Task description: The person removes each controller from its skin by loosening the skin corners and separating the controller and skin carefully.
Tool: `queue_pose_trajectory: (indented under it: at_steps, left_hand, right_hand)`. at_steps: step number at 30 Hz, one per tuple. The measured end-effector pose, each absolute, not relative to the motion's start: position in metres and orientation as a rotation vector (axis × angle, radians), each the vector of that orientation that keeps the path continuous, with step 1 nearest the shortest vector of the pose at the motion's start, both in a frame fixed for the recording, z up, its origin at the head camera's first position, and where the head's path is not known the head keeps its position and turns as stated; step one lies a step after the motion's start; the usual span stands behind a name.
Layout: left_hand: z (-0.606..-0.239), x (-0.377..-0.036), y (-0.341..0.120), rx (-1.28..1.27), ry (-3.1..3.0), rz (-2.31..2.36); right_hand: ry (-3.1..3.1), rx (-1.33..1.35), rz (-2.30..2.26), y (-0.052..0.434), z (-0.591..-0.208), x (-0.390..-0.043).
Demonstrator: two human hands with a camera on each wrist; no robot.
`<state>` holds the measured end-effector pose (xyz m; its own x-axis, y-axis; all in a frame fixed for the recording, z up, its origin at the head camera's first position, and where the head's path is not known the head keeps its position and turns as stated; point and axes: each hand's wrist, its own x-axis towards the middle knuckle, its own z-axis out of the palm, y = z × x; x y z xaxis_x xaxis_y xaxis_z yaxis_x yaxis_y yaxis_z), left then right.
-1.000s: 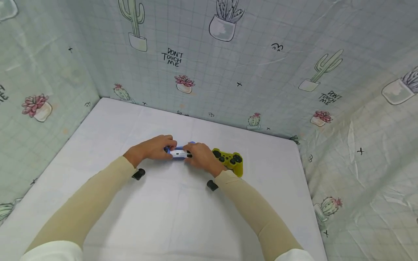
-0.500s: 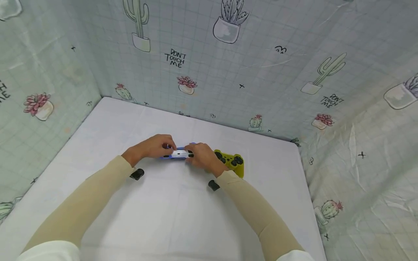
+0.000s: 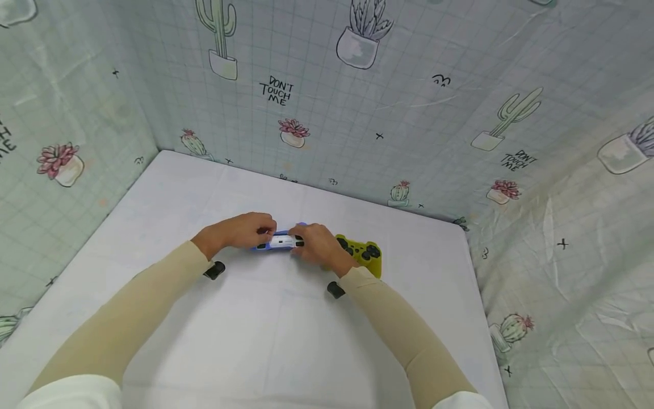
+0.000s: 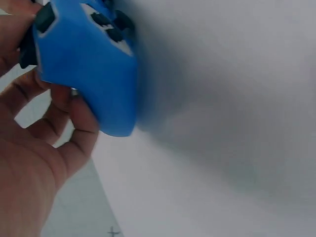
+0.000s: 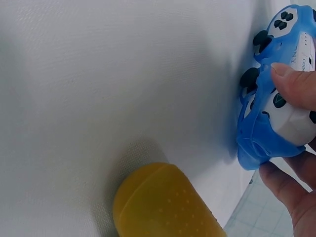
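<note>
Grip of left hand (image 3: 237,231) is clamped on blue cover (image 4: 94,69); grip of right hand (image 3: 319,245) pinches white controller (image 3: 283,241), held at tabletop (image 3: 286,341). Cover appears largely on; bare shell at right suggests incomplete seating. Backdrop (image 3: 327,150) reads "DON'T TOUCH ME"; controller lettering partly legible.

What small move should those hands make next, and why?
Perhaps the right hand should stretch the blue cover over the right end of the controller: white shows bare there, while the left hand holds an end wrapped in blue.
</note>
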<state>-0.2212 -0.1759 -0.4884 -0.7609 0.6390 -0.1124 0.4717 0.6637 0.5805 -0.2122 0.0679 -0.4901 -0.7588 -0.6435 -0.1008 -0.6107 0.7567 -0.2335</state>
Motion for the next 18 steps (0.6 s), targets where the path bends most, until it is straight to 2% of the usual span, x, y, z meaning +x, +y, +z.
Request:
queue_pose_trajectory:
  at_steps: [8,18]
  left_hand:
    - [-0.481,-0.233,-0.166,0.798,2.489,0.599]
    - [-0.479,-0.230,-0.178,0.761,2.428,0.820]
  right_hand:
    - [2.779,-1.010,-0.293,0.068,-0.493,-0.213]
    - [2.756,-0.960,-0.274,0.066,-0.486,-0.214]
